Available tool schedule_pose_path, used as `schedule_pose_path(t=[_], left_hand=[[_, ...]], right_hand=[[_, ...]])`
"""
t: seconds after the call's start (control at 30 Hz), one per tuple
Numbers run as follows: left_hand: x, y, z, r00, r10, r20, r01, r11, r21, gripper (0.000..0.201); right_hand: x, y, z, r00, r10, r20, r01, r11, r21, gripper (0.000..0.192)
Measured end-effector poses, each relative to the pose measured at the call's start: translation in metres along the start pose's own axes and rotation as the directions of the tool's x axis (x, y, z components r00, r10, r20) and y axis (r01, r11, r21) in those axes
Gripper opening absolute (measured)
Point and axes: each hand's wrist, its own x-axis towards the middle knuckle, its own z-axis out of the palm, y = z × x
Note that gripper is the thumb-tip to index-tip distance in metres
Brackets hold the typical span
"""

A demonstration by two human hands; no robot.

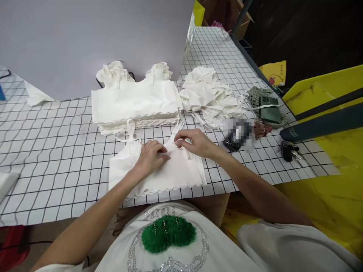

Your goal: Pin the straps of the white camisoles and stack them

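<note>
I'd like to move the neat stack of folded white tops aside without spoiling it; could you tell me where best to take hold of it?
Slide flat hands under the short ends of the stack of folded tops, from left and right. The layers lie loose with scalloped hems toward the person and bunched straps at the back, so lifting from above or pinching one edge would likely peel layers off.

Matt white cloth top [170, 170]; glossy gridded tablecloth [56, 151]

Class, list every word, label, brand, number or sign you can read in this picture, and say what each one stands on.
No text can be read with certainty.
Yellow card at the far right: a small red drawing and tiny print, too small to read.
Dark bar on the right: a faint mark near its end, too blurred.
Shirt of the person: rhinestone shapes above a green patch, no clear letters.
One item by the keys is blurred out.
</note>
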Motion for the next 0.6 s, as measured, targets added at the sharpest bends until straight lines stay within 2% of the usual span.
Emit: schedule_pose_path(t=[0.07,0.17,0.3,0.43,0.6], left_hand=[[-0.001,0.002,0.001,1.0,-0.001,0.004,0.001,0.998,-0.055,0.005],[-0.003,0.004,0.004,1.0,-0.011,-0.01,0.01,0.995,-0.098,0.004],[-0.005,0.001,0.007,1.0,0.002,-0.025,-0.005,0.992,-0.122,0.004],[-0.005,-0.002,0.008,1.0,0.015,-0.013,-0.017,0.99,-0.138,0.004],[-0.005,-0.002,0.007,1.0,0.012,0.002,-0.011,0.991,-0.136,0.005]], right_hand=[[0.004,0.004,0.003,0.993,-0.072,0.088,0.083,0.989,-0.12,0.012],[0.009,0.009,0.005,0.958,-0.126,0.257,0.19,0.951,-0.242,0.019],[0.016,0.009,0.006,0.893,-0.144,0.426,0.284,0.915,-0.285,0.021],[0.022,0.007,0.004,0.846,-0.183,0.5,0.332,0.916,-0.226,0.021],[0.023,0.008,0.001,0.837,-0.228,0.497,0.356,0.917,-0.179,0.02]])
